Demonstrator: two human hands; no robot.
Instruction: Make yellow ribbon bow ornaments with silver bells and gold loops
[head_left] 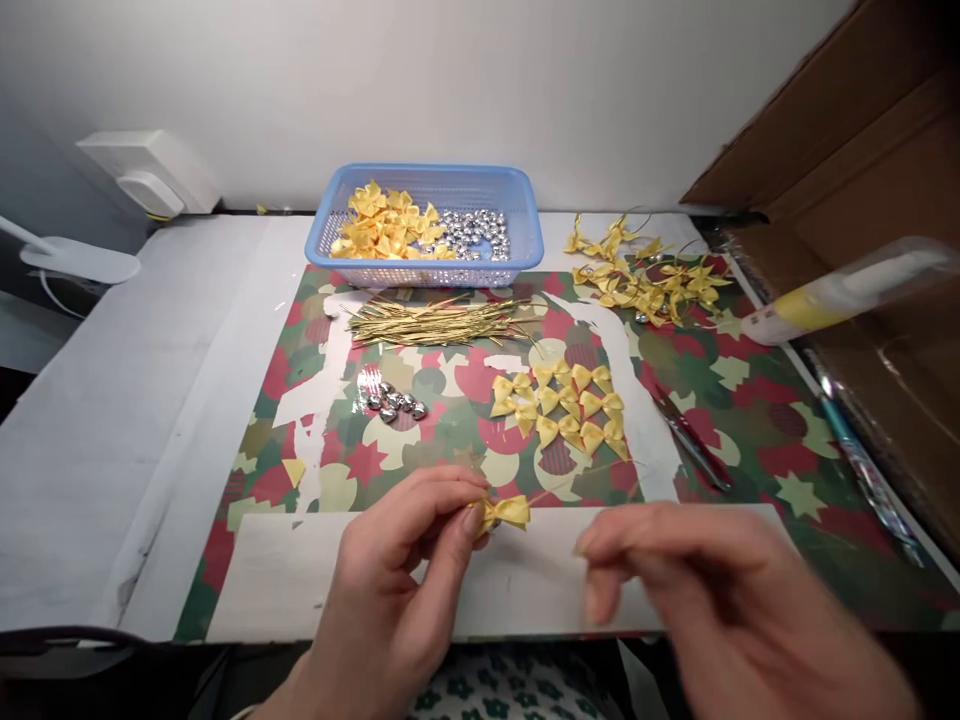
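Between thumb and fingertips, my left hand (409, 570) pinches a yellow ribbon bow (513, 512) above a white strip (532, 590). A thin gold wire runs out from the bow to the upper right. My right hand (697, 590) is off to the right of it, its fingers curled and smeared by motion, so whether they hold anything does not show. Beyond the hands lie several yellow bows (559, 402) in rows. Left of those sits a small pile of silver bells (391, 402). A bundle of gold wire ties (442, 323) lies farther back.
At the back, a blue basket (424, 272) holds yellow bows and silver bells. A heap of wired bows (652, 280) is at the back right. Tweezers (691, 440), a pen (862, 460) and a cardboard box (847, 130) are on the right.
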